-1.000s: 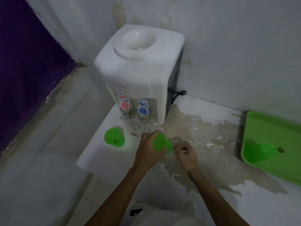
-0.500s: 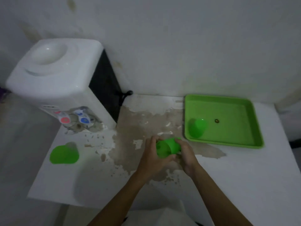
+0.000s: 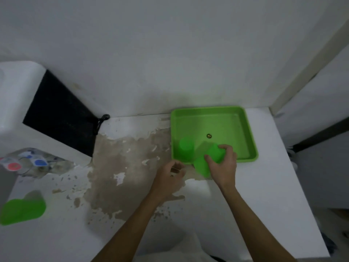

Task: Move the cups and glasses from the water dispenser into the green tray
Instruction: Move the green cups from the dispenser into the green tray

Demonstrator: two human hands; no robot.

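Note:
My right hand (image 3: 225,167) grips a green plastic cup (image 3: 203,167), tilted over the front rim of the green tray (image 3: 247,133). Another green cup (image 3: 186,148) stands upside down inside the tray at its front left corner. My left hand (image 3: 170,176) hovers just left of the held cup with loosely curled fingers and nothing in it. A third green cup (image 3: 22,210) sits on the table at the far left, in front of the white water dispenser (image 3: 17,103). Something clear and blurred sits under its red tap (image 3: 13,166) and blue tap (image 3: 40,163).
The white table (image 3: 255,205) has a large brown patch of peeled surface (image 3: 117,157) between dispenser and tray. A black cord (image 3: 100,121) hangs behind the dispenser. The wall runs close behind the tray, and the table's right edge lies just past it.
The cup went from my left hand to my right hand and travelled right, from the table's middle to the tray's front rim. My left hand let go. The view swung right.

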